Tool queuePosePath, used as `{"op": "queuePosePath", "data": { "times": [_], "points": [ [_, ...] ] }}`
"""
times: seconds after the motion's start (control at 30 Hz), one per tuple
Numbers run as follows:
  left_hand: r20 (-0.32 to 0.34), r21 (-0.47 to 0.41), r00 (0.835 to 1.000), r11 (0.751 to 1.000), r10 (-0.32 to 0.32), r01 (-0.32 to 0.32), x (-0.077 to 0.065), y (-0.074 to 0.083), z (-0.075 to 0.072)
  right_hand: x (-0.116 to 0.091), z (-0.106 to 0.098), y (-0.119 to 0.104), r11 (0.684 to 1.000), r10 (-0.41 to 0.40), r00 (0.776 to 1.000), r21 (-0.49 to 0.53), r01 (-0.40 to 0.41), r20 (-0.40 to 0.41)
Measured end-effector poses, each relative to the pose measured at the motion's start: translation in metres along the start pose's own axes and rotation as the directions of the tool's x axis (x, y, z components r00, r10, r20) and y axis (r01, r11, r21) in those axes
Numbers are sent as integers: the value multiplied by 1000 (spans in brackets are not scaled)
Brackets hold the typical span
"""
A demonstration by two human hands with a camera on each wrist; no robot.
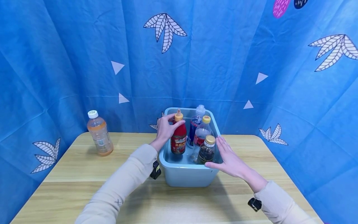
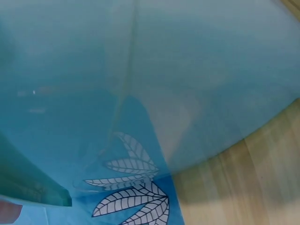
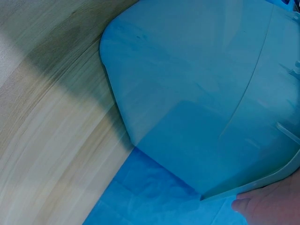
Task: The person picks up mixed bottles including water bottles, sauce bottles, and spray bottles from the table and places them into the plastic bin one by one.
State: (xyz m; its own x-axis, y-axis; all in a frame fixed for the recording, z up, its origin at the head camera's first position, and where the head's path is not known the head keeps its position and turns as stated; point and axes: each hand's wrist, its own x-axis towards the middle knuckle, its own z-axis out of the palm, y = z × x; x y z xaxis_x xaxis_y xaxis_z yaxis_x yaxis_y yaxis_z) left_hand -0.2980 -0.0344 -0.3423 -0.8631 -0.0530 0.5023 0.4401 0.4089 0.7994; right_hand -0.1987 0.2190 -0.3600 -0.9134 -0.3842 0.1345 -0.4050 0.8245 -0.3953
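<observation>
My left hand (image 1: 167,128) pinches a red sauce bottle (image 1: 179,137) just below its orange cap. The bottle is upright inside the light-blue plastic bin (image 1: 190,175), on its left side. My right hand (image 1: 230,158) rests with extended fingers along the bin's right rim, its thumb at the front edge. Beside the red bottle, in the bin's right half, stand a dark-blue-labelled bottle (image 1: 193,127), a clear bottle with a yellow cap (image 1: 206,119) and a dark-filled bottle (image 1: 206,152). In the right wrist view, fingers (image 3: 267,201) touch the rim; the left wrist view shows mostly the bin wall (image 2: 187,61).
A clear bottle with a white cap and orange bands (image 1: 99,133) stands at the table's back left. The wooden table (image 1: 67,189) reaches back to a blue curtain (image 1: 218,62) behind the bin and along both sides.
</observation>
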Motion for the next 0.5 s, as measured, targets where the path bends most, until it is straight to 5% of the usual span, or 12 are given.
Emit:
{"op": "queuePosePath", "data": {
  "times": [0.5],
  "points": [
    [4,8,1000,1000,-4,4,3,-7,5,0,1,0,1000,7,1000,1,-7,-2]
  ]
}}
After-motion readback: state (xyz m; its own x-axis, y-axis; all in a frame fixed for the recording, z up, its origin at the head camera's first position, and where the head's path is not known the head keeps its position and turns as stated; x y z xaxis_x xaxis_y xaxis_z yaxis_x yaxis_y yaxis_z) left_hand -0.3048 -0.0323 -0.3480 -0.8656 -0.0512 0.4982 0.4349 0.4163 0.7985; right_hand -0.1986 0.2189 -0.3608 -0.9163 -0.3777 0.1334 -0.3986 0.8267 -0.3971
